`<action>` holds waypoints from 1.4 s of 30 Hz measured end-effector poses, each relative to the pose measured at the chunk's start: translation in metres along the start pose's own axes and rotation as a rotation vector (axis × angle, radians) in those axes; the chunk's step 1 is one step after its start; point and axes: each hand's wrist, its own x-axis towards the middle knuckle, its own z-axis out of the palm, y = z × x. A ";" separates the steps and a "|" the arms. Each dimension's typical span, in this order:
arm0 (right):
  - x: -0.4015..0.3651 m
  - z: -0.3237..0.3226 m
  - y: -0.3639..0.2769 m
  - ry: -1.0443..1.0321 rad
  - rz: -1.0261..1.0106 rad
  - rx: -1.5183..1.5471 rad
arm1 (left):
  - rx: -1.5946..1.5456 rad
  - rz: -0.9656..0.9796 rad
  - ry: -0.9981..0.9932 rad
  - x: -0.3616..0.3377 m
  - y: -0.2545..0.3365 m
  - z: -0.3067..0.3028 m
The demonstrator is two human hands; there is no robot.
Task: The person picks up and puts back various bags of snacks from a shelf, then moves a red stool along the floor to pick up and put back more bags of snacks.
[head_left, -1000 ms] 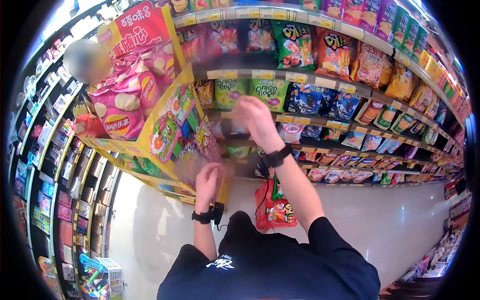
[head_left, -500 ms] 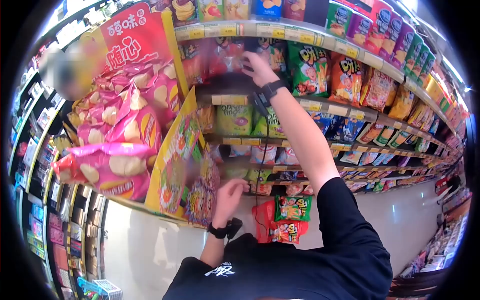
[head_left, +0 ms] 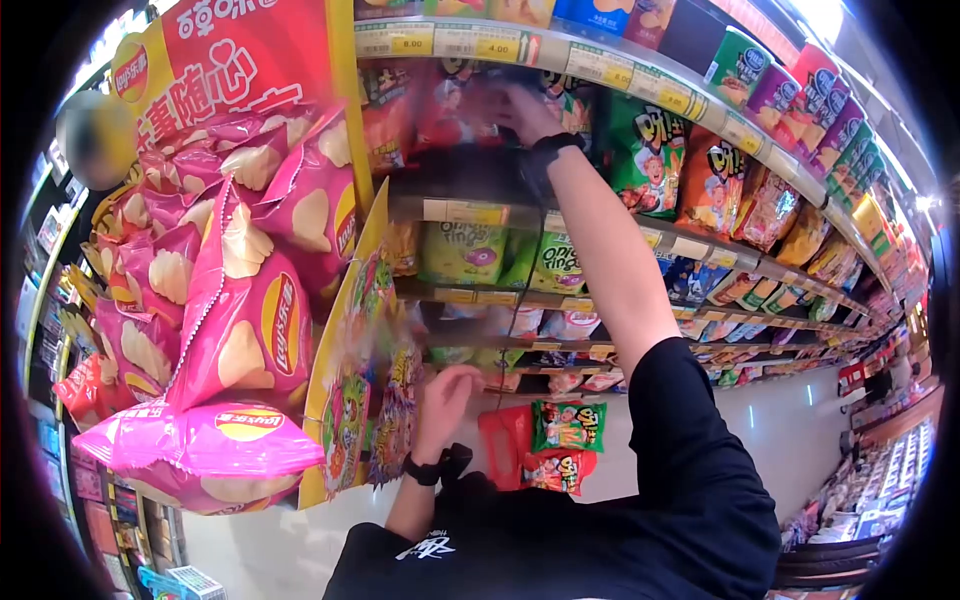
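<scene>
My right hand reaches into the upper snack shelf, its fingers blurred by motion. It is at a red snack bag; whether it grips the bag I cannot make out. To its right stand a green snack bag and an orange snack bag. Lower down, my left hand hangs in the air beside the yellow-edged display, fingers loosely bent and apart, holding nothing. Below it and to the right are a red bag or basket, a green snack packet and a red snack packet.
A display bin of pink chip bags stands close on the left, its yellow side panel beside my left hand. Onion ring bags fill the shelf below. Canisters line the top shelf at right.
The view has shifted, so the pink chip bags appear larger and nearer. My right hand stays at the upper shelf by the red bag, now more blurred. My left hand remains low.
</scene>
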 end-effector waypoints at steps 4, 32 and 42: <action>-0.003 -0.006 -0.001 -0.051 -0.006 -0.056 | -0.008 0.008 0.030 0.006 -0.006 0.002; -0.023 -0.012 -0.010 0.280 0.215 0.125 | 0.041 0.083 0.040 0.001 0.009 0.013; -0.050 0.003 -0.020 0.112 0.092 -0.058 | 0.038 0.078 0.020 -0.002 0.006 0.019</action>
